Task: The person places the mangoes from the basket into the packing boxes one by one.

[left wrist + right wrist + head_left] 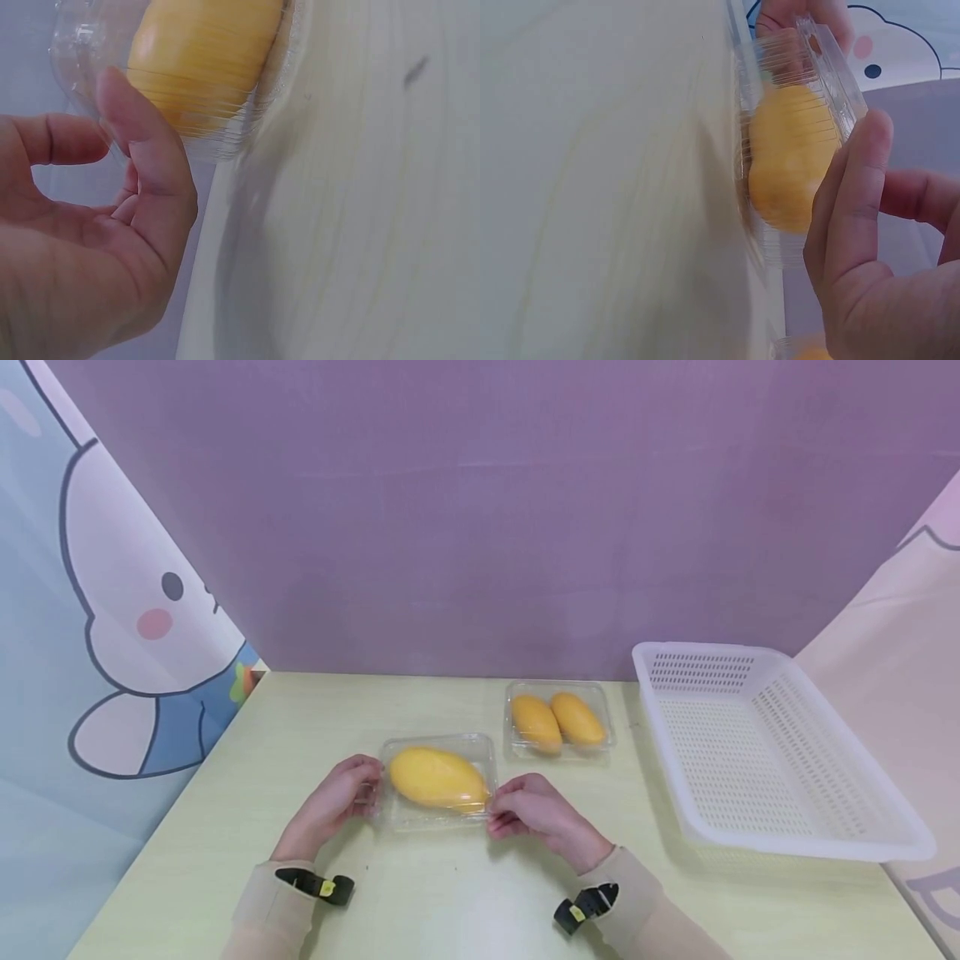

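Note:
A clear plastic clamshell box (401, 817) with a large yellow mango (435, 777) inside lies at the middle of the table. At its left side, my left hand (348, 791) pinches the rim between thumb and fingers; the left wrist view shows the fingertips on the clear edge. My right hand (536, 810) grips the opposite side near the front corner, its fingers (855, 195) along the lid's edge in the right wrist view. Ribbed plastic walls blur the mango (210, 56) in the left wrist view.
Behind and to the right stands a second clear box (558, 756) holding two orange-yellow mangoes (577, 718). A white perforated plastic basket (795, 843) sits at the table's right. A purple panel (465, 527) rises along the table's (187, 860) back edge, with printed curtains at both sides.

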### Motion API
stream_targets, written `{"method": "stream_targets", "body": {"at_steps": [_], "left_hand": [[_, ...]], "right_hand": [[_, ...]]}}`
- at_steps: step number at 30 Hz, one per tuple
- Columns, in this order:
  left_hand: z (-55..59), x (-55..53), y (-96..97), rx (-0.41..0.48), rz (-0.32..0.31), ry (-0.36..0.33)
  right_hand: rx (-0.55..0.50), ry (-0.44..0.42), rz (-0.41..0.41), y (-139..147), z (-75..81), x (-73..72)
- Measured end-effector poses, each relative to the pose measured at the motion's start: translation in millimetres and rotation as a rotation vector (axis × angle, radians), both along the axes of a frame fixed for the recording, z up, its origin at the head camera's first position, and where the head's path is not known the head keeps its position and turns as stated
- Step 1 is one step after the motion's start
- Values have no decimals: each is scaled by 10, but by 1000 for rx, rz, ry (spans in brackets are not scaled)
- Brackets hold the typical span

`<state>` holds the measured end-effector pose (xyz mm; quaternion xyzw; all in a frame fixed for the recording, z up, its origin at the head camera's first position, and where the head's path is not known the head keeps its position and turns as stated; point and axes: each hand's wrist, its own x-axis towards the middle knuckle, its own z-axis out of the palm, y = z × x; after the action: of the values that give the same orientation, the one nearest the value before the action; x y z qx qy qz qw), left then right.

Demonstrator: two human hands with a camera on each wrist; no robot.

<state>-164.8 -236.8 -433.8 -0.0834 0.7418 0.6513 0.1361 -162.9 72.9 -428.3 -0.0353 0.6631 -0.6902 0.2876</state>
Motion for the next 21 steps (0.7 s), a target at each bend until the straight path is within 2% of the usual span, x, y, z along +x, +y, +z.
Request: {"method": "stream_targets", "body": {"at_steps": [11,21], "left_hand": [[7,-13,20,-28,40,5],[45,-8,0,-26,11,6]], "right_hand": [[-45,-3,-87,-57,-23,-3],[-70,-23,-169,-152,-29,-110]]}}
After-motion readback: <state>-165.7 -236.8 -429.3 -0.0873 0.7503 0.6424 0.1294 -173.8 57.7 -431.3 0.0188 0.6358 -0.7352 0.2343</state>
